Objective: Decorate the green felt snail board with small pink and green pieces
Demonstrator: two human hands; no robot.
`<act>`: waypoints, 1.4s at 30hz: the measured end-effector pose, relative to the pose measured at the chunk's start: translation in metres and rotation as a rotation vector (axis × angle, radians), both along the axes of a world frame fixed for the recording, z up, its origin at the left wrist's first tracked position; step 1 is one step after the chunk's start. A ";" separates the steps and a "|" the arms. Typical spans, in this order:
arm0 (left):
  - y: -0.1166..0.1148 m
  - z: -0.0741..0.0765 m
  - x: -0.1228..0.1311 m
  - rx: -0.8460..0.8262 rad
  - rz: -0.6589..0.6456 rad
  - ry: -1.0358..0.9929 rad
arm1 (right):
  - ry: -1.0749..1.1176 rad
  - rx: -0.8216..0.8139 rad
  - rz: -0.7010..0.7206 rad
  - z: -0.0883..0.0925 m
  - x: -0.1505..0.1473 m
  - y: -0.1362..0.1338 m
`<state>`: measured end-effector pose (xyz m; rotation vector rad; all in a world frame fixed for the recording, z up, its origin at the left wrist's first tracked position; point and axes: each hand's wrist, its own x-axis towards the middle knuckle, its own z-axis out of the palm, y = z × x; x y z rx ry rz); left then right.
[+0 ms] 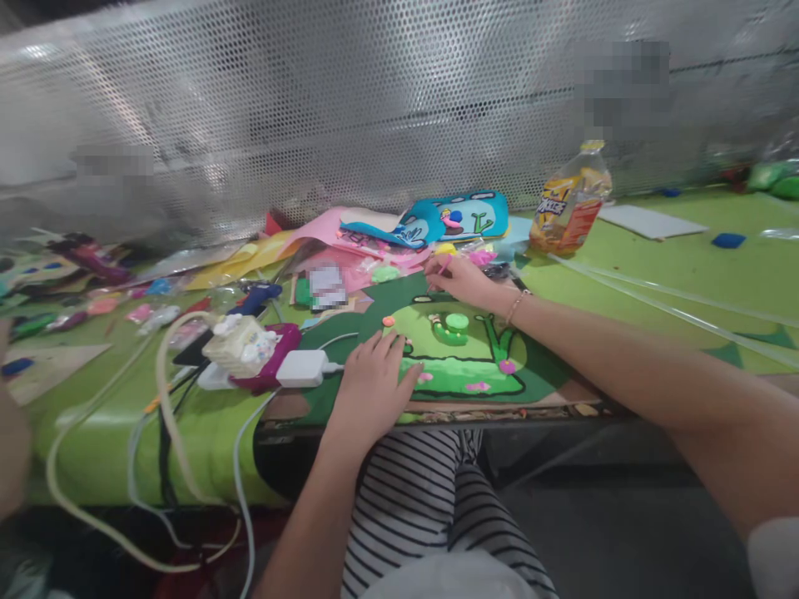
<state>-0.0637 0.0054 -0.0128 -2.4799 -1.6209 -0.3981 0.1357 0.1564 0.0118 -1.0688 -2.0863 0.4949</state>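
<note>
A green felt board [465, 366] with a light green panel, black outlines and small pink and orange pieces lies on the table in front of me. My left hand [374, 378] rests flat on its near left part, fingers spread, holding nothing. My right hand [462, 279] reaches over the board's far edge and pinches a thin pink stick [444, 265]. A green round piece [455, 326] stands on the board below that hand.
A white charger [303, 368], cables and a purple device [275, 366] lie left of the board. Felt sheets, a blue pouch [449, 218] and a plastic bottle [571, 204] sit behind. A perforated metal screen [349, 108] closes the back. My striped trousers [424, 499] are below the table edge.
</note>
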 end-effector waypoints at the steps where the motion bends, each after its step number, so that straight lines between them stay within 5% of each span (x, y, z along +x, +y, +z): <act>1: 0.000 0.000 0.000 0.000 0.001 -0.001 | 0.004 -0.005 -0.002 0.000 0.000 0.000; 18: 0.000 0.002 0.001 0.000 -0.001 0.006 | -0.051 -0.147 -0.037 0.003 -0.004 -0.006; 42: 0.001 0.002 0.001 -0.022 0.004 0.015 | -0.240 -0.064 0.017 0.006 -0.006 -0.006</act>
